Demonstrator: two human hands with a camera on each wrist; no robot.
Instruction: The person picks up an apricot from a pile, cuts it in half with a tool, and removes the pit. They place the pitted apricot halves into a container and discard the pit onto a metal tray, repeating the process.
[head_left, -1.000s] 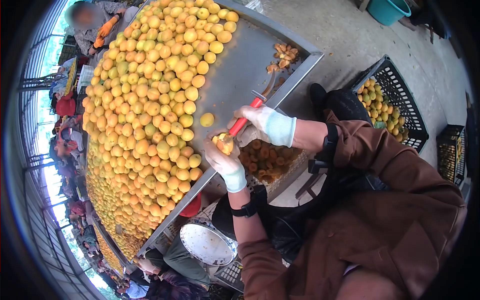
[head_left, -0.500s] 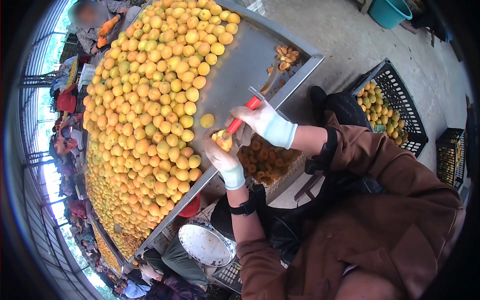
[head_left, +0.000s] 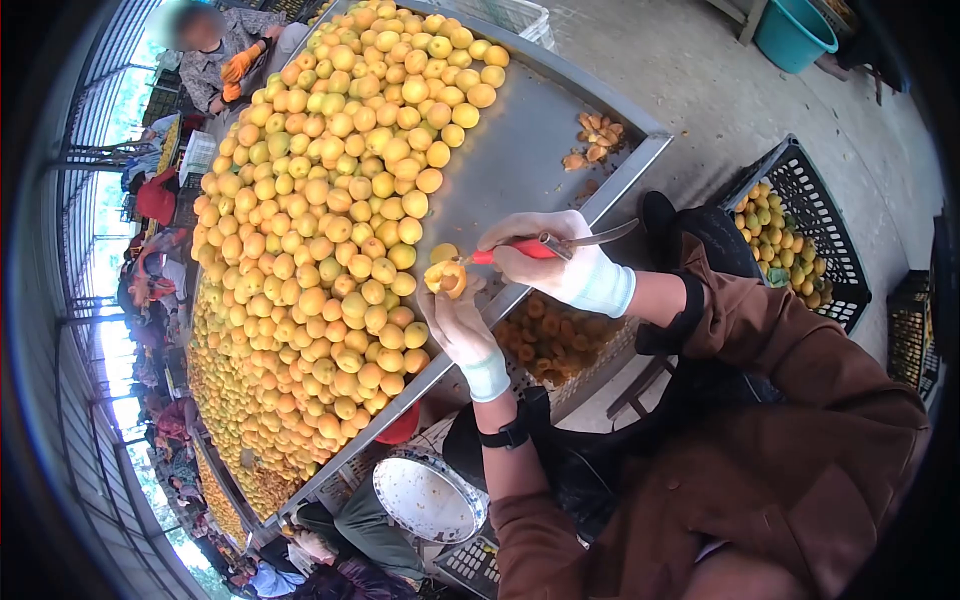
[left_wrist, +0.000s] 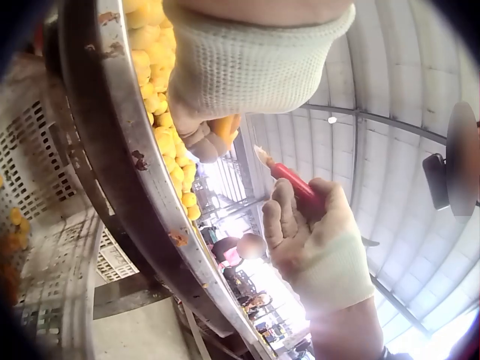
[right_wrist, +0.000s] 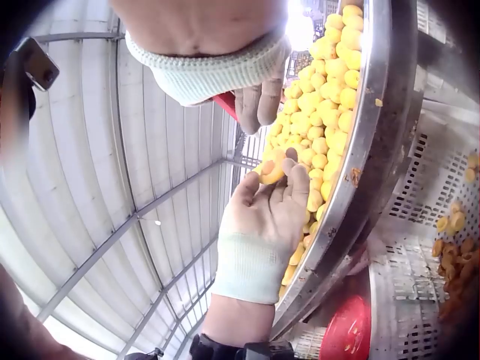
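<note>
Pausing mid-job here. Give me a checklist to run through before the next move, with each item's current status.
1. Fruit held in the left hand: ok.
2. Red-handled tool gripped in the right hand: ok.
3. Tool's tip clear of the fruit: ok, a gap shows in the left wrist view.
4. Curved blade pointing away from the left hand: ok.
5. Stone out of the fruit: cannot tell, the opening is too small to read.
6. Fruit over the white crate: not ok, in the head view it shows against the table.
</note>
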